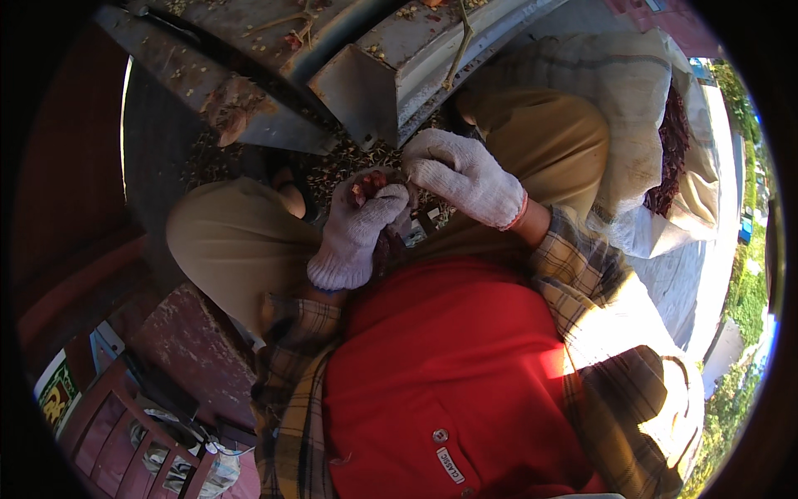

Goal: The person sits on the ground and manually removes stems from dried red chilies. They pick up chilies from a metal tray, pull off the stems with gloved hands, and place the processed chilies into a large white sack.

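Observation:
My left hand [358,231], in a white knitted glove, is curled around a bunch of dried red chillies [369,186]. Their broken red ends show above the fingers, and darker pods hang below the palm. My right hand [464,178], in a matching glove with a red cuff edge, meets the left fingertips with thumb and fingers pinched together. A thin stem-like bit shows at its fingertips; whether it is gripped there is hidden. Both hands are between my knees, over a floor strewn with seeds and stem bits [340,163].
Ahead stands a rusty metal frame [358,93] with angled plates, scattered seeds and a dry twig [460,53]. A white woven sack [629,143] of dried dark red chillies [670,156] is at my right. Behind left are a worn reddish board [193,337] and a slatted wooden chair [134,430].

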A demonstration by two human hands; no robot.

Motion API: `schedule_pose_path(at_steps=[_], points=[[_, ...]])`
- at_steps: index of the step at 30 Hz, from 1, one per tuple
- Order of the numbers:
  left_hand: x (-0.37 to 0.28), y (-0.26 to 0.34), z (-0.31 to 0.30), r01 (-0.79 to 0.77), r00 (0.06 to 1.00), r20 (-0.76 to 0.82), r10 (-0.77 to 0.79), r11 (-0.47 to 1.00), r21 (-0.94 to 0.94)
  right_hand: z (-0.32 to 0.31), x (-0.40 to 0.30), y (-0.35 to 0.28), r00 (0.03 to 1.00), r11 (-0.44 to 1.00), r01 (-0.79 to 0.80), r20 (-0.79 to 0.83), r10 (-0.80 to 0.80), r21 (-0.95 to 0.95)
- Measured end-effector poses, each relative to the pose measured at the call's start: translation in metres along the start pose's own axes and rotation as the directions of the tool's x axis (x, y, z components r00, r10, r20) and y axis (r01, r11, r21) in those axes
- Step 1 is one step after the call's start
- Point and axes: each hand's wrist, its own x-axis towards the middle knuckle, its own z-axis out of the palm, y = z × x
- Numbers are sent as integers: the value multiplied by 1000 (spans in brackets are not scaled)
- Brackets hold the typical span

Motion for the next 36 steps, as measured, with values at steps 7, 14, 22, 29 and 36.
schedule_pose_path(at_steps=[7, 14, 22, 29, 36], points=[[0, -15, -6, 180, 962, 265, -64, 878, -443, -6, 4, -16, 987, 981, 153, 74, -145, -121], [-4, -1, 1, 224, 944, 297, -143, 939, -262, 6, 5, -23, 912, 897, -409, 114, 394, 167], [0, 8, 7, 168, 972, 171, -161, 986, -23, -16, 23, 20, 752, 472, -574, 203, 627, 669], [1, -4, 4, -113, 992, -6, 124, 923, 367, -35, 14, 10, 978, 829, -203, -72, 195, -521], [3, 6, 10, -241, 955, 40, 293, 695, 677, -22, -2, -15, 986, 905, 78, 164, -9, -417]])
